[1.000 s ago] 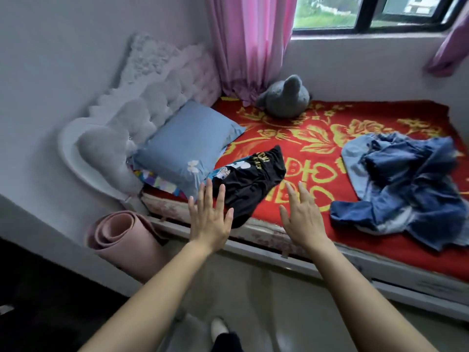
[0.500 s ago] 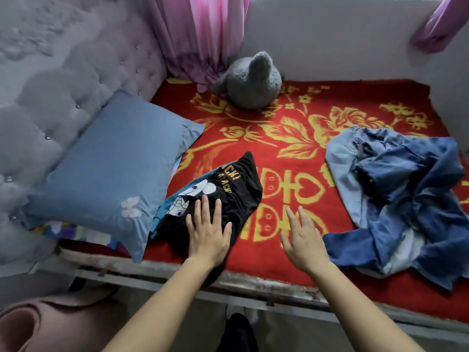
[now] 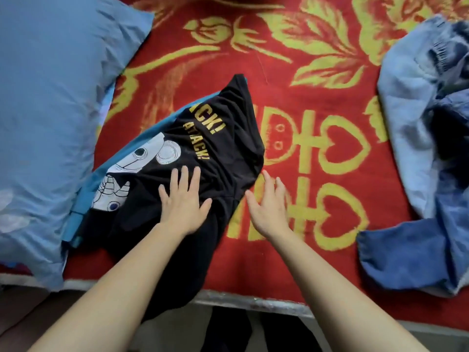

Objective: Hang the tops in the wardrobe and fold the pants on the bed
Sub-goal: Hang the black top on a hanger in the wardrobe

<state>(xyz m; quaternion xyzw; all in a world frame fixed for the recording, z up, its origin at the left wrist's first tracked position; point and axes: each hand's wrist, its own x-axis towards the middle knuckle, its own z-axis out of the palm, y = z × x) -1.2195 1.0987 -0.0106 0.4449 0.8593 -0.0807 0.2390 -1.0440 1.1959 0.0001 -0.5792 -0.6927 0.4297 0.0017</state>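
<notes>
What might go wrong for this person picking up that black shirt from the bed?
The black shirt hangs partly over the bed edge, so it may slide off; only the left hand lies flat on it, and the right hand is beside it. A bright blue layer beneath could come up with it.

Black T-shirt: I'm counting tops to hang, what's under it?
Bright blue fabric peeks out along the black T-shirt's left edge, on the red blanket. Its rest is covered, so its kind is unclear.
</notes>
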